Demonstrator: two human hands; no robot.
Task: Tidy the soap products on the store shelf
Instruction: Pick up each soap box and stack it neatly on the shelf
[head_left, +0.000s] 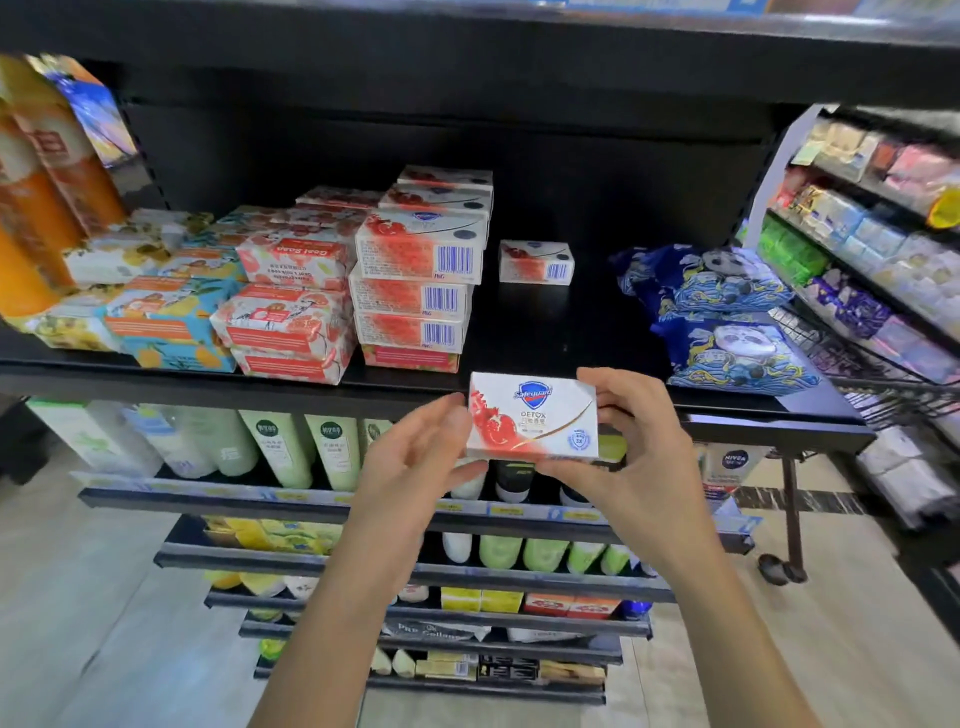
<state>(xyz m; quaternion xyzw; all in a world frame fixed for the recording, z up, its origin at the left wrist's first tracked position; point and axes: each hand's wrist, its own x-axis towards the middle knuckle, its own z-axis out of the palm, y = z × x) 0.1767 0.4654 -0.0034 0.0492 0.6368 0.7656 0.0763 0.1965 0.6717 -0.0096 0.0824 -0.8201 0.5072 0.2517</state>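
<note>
**Asker:** What do you have hold of?

**Me:** One soap box (532, 415), at the centre of the frame, printed face towards me. My right hand (639, 441) pinches it: fingers (613, 384) curled over its top right corner, thumb along its bottom edge. My left hand (415, 457) has its fingers only half curled, tips on the box's left edge, thumb under the lower left corner.

**Asker:** And where is it against the shelf?

**Me:** In the air just in front of the shelf's front edge (208, 382), its top overlapping that edge.

**Asker:** Any room up there?

**Me:** Above the box is a strip of bare black shelf. Left of it rises the stack of matching boxes (415, 291), barcodes facing out, touching the wrapped soaps (285, 312) further left. Right of it lie the blue panda packs (727, 322). A lone box (536, 262) sits towards the back, apart from the stack.
</note>
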